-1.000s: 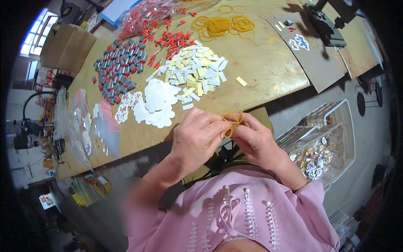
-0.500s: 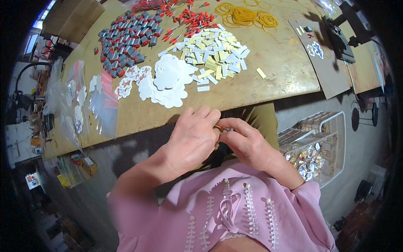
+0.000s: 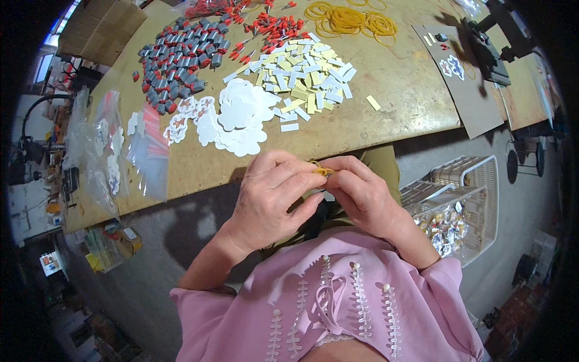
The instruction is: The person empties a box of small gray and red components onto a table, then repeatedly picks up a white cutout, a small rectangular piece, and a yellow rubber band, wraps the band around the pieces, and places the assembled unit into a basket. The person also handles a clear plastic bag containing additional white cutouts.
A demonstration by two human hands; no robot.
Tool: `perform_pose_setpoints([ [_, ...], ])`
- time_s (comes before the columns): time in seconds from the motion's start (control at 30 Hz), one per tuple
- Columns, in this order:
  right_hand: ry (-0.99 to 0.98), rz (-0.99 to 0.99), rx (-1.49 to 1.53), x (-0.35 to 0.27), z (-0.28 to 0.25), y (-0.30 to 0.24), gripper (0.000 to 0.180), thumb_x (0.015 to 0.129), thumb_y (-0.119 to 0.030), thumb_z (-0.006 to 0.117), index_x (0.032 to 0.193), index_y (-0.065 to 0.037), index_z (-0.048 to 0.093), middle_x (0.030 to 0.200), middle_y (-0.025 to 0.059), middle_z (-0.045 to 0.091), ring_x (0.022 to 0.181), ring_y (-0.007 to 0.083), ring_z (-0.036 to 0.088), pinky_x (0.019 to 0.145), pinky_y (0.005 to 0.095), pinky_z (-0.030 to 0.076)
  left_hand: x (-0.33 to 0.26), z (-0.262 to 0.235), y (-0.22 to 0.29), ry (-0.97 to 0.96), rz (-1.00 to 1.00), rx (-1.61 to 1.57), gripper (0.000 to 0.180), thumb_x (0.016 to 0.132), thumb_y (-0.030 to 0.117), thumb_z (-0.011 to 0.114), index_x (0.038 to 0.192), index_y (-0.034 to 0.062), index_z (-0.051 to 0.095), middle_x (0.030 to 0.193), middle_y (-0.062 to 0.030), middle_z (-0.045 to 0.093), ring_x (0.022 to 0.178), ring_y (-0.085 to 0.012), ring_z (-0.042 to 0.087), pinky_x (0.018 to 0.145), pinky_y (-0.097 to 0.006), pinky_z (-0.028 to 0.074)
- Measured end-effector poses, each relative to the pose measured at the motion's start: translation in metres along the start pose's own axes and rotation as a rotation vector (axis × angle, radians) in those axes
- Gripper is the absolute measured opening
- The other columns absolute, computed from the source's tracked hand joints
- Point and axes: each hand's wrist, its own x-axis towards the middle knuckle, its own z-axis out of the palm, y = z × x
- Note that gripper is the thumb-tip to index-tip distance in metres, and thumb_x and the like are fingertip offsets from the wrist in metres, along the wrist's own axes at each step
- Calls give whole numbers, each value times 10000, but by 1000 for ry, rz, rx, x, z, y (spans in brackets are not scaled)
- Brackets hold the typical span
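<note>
Head view: small yellow rubber band sits pinched between both hands just below the near edge of the wooden table, over the lap. Left hand curls over it, thumb and forefinger closed on the band's left side; right hand pinches the other side, fingertips nearly touching the left's. Whatever the band wraps is hidden under the fingers, probably a small bundle, can't confirm. To do this step cleanly I'd say: keep both pinches close together so the band doesn't snap off, stretch only enough to clear the item, keep the work low over the lap so a slip drops it there, not on the floor. Stock on the table, well apart from the hands: white flower-shaped cards nearest, pale yellow and white strips beyond, grey-and-red small parts far left, spare yellow bands at the far edge. Clear bags lie left; white basket of finished-looking pieces sits right of the knee.
</note>
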Motion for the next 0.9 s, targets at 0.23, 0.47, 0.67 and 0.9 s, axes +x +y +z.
perform_pose_setpoints([
  [0.23, -82, -20, 60, -10, 6, 4, 251, 851, 105, 645, 1082, 18, 600, 1272, 215, 586, 1110, 345, 631, 908, 372, 552, 4, -4, -4, -311, 58, 41, 215, 784, 185, 809, 915, 74, 680, 977, -70, 703, 842, -249, 649, 720, -391, 514],
  [0.47, 1, -53, 61, -5, 1, 9, 218, 870, 81, 666, 1063, 21, 586, 1262, 214, 589, 1086, 363, 629, 898, 389, 549, 6, 6, 0, -180, 8, 12, 216, 762, 105, 813, 913, 62, 665, 980, -87, 676, 763, -259, 662, 658, -372, 551],
  [0.67, 17, -57, 45, -4, -6, 7, 208, 866, 64, 700, 1031, 17, 584, 1243, 216, 596, 1090, 383, 626, 895, 411, 544, 6, 6, -8, -109, 89, 53, 360, 719, 87, 853, 1035, 68, 680, 1044, -54, 675, 848, -246, 670, 692, -360, 558],
  [0.9, 28, -50, 40, -1, -8, 3, 201, 866, 68, 696, 1018, 9, 580, 1245, 207, 598, 1103, 381, 626, 902, 410, 541, 7, 9, 1, 191, -241, -252, 427, 707, 52, 874, 1092, 66, 691, 1107, -72, 681, 997, -281, 660, 803, -372, 543],
])
